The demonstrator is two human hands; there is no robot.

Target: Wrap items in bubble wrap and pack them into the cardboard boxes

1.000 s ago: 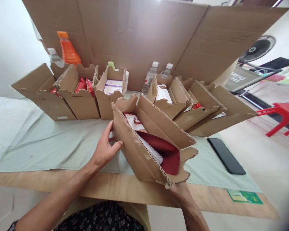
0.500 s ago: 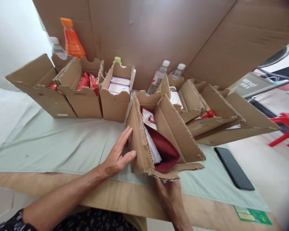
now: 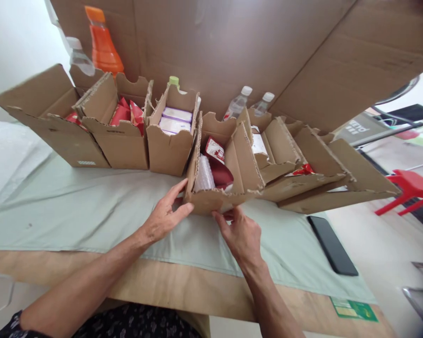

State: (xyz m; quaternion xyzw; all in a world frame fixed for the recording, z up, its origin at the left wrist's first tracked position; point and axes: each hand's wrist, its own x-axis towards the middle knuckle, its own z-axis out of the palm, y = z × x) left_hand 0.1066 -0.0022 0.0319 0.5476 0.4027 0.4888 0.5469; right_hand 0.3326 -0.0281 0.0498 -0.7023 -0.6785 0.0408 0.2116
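Note:
An open cardboard box (image 3: pixel 211 202) stands on the cloth, in the gap between two rows of similar boxes. It contains a bubble-wrapped item (image 3: pixel 204 173), a dark red pouch (image 3: pixel 221 174) and a red and white packet (image 3: pixel 215 149). At the box's left front corner, my left hand (image 3: pixel 165 213) rests with fingers and thumb stretched out and apart. My right hand (image 3: pixel 241 232) has its fingers bent against the lower front of the box, gripping there; some fingertips are hidden.
On the left stand boxes with red packets (image 3: pixel 121 112) and purple-white packs (image 3: pixel 176 124). More boxes (image 3: pixel 313 180) stand on the right. Bottles, one orange (image 3: pixel 104 47), stand behind them. A black phone (image 3: pixel 333 244) and a green card (image 3: pixel 354 310) lie at the right.
The box has moved away from me into the row and now sits more level and straighter. My right hand has followed it forward; my left hand stays by its left corner.

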